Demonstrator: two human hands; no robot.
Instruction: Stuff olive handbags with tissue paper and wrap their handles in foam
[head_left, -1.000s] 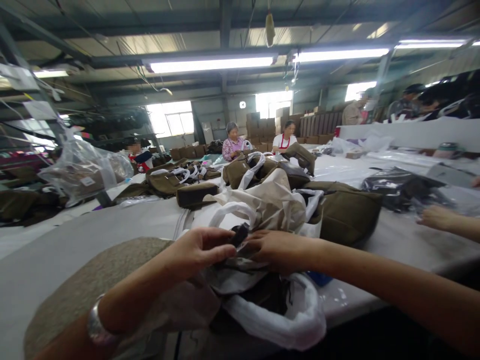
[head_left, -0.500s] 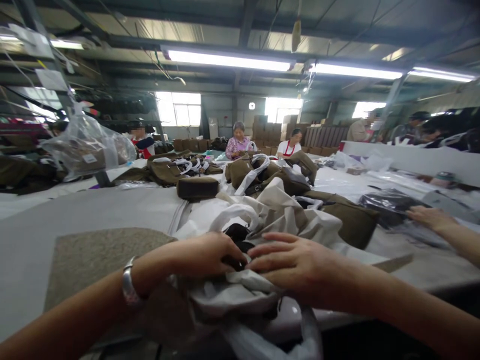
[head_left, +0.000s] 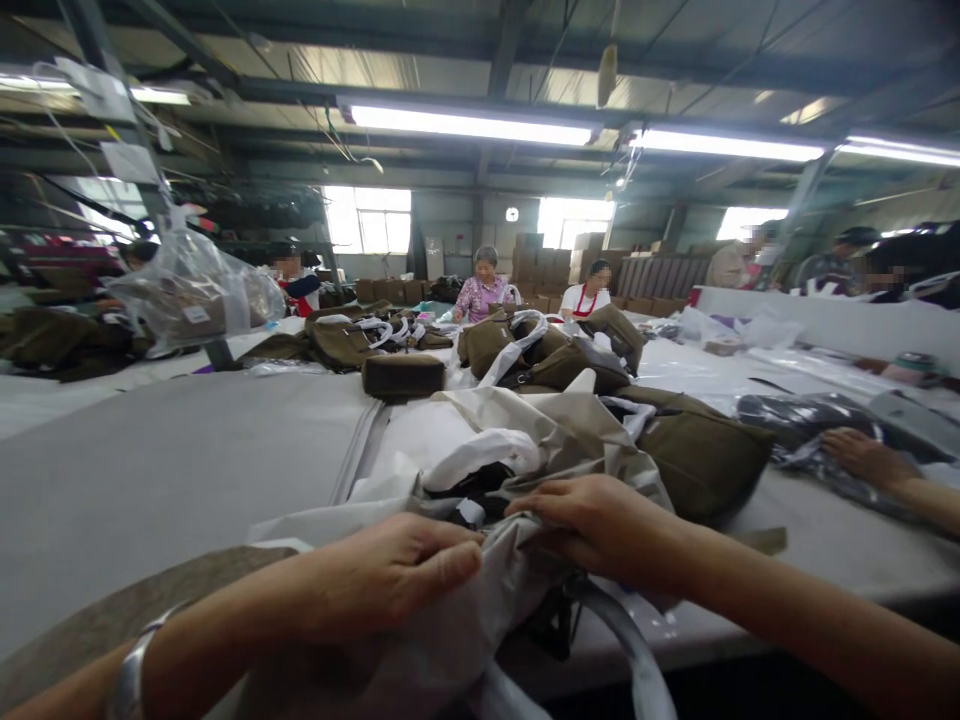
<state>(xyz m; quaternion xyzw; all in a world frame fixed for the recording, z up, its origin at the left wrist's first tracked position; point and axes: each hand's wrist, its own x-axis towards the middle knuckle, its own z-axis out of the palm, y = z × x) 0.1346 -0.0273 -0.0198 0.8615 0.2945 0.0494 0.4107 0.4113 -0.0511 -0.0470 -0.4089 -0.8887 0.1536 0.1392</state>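
In front of me lies a handbag with its pale cloth lining [head_left: 514,570] pulled up and bunched. My left hand [head_left: 390,580], with a silver bracelet on its wrist, pinches the lining's left edge between thumb and fingers. On the other side, the curled fingers of my right hand [head_left: 600,520] grip the same lining. Between the hands shows a dark opening with a small white piece; what lies deeper is hidden. A white-wrapped handle [head_left: 487,452] arches behind the opening, and another wrapped strap [head_left: 630,640] hangs below my right hand.
An olive-brown bag [head_left: 705,455] lies right of the lining, more bags [head_left: 555,350] behind. Another person's hand [head_left: 870,460] rests on a plastic-wrapped dark item [head_left: 802,425] at right. A grey-brown sheet [head_left: 165,590] lies at left. Several people sit or stand beyond the table.
My left hand has moved left and down, drawing the lining up and out over the grey-brown sheet. My right hand's spread fingers have curled onto the cloth. The other person's hand has moved down slightly.
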